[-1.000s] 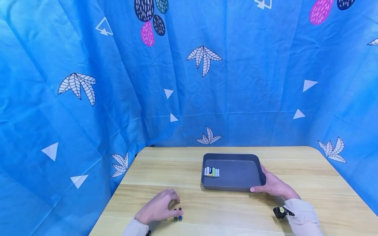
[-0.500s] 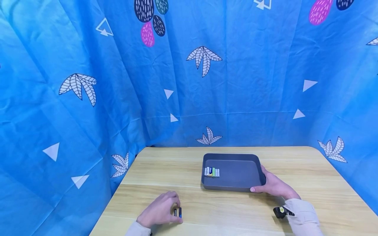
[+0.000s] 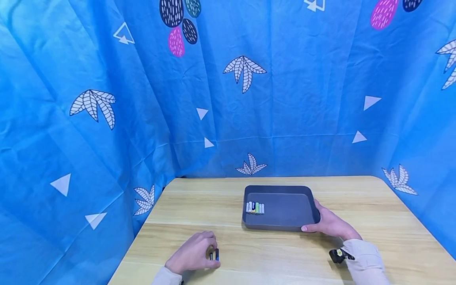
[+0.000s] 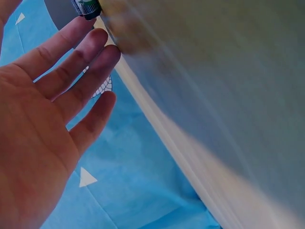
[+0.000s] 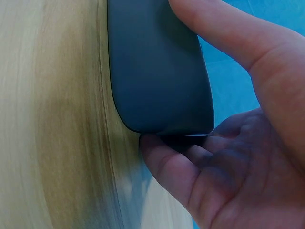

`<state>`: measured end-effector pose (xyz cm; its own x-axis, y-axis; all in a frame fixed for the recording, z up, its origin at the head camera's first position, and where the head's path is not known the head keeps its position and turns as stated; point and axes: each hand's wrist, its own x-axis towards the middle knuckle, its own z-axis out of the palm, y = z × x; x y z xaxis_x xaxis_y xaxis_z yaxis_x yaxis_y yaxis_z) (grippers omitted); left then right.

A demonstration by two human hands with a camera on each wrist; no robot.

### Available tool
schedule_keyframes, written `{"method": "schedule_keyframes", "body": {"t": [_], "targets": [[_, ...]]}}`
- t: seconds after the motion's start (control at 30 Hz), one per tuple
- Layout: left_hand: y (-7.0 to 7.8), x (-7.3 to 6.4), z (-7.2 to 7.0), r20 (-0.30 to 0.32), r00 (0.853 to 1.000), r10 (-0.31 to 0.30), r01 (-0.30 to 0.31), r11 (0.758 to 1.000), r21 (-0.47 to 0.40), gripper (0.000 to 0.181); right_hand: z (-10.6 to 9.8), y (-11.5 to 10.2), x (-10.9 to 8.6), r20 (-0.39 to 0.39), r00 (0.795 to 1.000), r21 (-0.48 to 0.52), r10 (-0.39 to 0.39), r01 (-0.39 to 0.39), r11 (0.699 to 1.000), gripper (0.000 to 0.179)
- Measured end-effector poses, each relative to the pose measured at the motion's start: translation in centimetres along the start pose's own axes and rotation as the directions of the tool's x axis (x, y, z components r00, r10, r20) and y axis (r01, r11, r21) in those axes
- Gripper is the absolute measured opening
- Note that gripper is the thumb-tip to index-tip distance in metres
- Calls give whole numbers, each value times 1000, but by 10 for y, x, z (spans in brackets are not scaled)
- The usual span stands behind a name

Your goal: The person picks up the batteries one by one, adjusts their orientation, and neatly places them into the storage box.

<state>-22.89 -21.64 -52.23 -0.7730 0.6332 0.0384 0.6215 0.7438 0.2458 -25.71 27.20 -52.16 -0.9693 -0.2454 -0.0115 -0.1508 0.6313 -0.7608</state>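
Observation:
In the head view my left hand (image 3: 195, 251) is at the near left of the table, thumb and fingertips pinching two small dark batteries (image 3: 217, 254) end to end. From the left wrist, one battery (image 4: 86, 7) shows at the top edge, touching a fingertip; the other fingers are spread loosely. My right hand (image 3: 334, 223) grips the near right corner of a dark grey tray (image 3: 281, 228), thumb on the near side and fingers round the right end. Close up, the right wrist view shows the tray's wall (image 5: 159, 67) between thumb and fingers.
A row of several batteries (image 3: 255, 208), white, green and dark, lies at the left inside the tray. The light wooden table (image 3: 270, 257) has a blue patterned curtain (image 3: 303, 99) behind it and at both sides.
My left thumb and fingers have closed in on the two batteries, which were lying beneath the open hand. The right hand and the tray have stayed in place.

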Motion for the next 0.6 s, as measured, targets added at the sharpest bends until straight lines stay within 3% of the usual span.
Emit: {"method": "schedule_keyframes", "body": {"t": [0.2,0.6], "targets": [[-1,6,-5,9,1000,-29,29,998,-53,40,-1,-1,0,3,1000,20,-10,10,1000,133],[5,28,-23,-82,996,20,-18,999,28,37,-2,0,1,4,1000,6,6,-6,1000,132]]}}
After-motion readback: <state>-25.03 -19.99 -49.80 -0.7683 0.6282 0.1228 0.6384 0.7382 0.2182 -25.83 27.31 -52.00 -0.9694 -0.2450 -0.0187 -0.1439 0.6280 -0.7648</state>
